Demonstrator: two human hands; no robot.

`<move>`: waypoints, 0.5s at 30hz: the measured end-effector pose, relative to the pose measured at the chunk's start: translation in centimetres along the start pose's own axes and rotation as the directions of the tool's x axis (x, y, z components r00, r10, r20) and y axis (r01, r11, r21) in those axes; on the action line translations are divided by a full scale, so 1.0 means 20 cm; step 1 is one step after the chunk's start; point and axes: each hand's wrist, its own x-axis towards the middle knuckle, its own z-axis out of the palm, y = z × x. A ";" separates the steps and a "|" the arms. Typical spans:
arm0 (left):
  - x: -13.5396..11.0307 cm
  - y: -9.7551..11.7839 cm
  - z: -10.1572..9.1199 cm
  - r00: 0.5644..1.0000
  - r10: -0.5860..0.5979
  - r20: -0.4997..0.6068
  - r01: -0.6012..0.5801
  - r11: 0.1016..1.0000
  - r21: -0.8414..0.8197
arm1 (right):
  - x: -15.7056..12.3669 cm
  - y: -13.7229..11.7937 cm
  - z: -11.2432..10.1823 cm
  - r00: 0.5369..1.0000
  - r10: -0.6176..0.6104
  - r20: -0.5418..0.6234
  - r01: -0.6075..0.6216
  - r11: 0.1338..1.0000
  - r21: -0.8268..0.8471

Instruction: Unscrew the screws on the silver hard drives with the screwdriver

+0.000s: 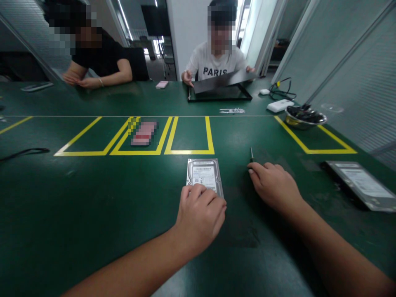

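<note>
A silver hard drive with a white label lies on the green table in front of me. My left hand is closed over its near half, fingers bent across the sides, so that part is hidden. To the right, my right hand rests low at the table and grips a screwdriver. The thin metal shaft points away from me, while most of the handle is covered by my fingers.
Another drive lies at the right. Behind it stands a metal bowl of dark parts, near a white box. Yellow tape outlines mark the table. Across it, one person holds a dark panel; another sits at the left.
</note>
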 end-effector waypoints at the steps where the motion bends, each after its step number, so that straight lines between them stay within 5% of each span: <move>1: 0.00 0.00 0.00 1.000 0.001 0.004 -0.001 1.000 -0.002 | 0.01 0.01 0.00 1.000 0.000 -0.003 0.000 1.000 0.025; 9: -0.01 -0.02 0.01 1.000 0.021 -0.006 -0.021 1.000 -0.015 | -0.02 -0.02 -0.11 0.946 0.105 -0.308 0.065 0.867 0.495; 11: -0.01 -0.02 0.01 1.000 0.020 -0.008 -0.020 1.000 -0.018 | -0.04 -0.03 -0.15 0.943 0.205 -0.264 0.028 0.738 0.674; 15: -0.01 -0.02 0.01 1.000 0.006 -0.017 -0.007 1.000 -0.019 | -0.06 -0.03 -0.21 0.949 0.300 -0.096 -0.002 0.308 0.951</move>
